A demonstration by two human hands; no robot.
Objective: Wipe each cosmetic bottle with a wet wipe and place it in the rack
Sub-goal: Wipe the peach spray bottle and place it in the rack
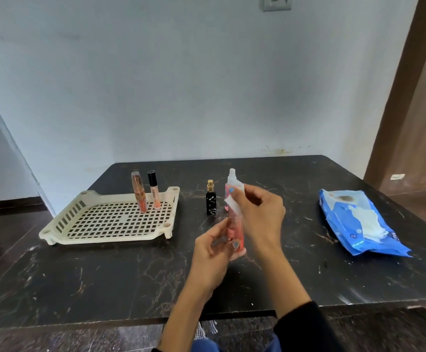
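My left hand grips the lower end of a pink spray bottle with a clear cap, held upright above the table. My right hand wraps a white wet wipe around the bottle's upper body. A small black bottle with a gold top stands on the table just left of the pink one. The cream plastic rack sits at the left with two lip gloss tubes standing in it: a rose-gold one and a black-capped one.
A blue wet wipe pack, open with a wipe sticking out, lies at the right of the dark marble table. A pale wall runs behind the table, and a brown door frame stands at the right.
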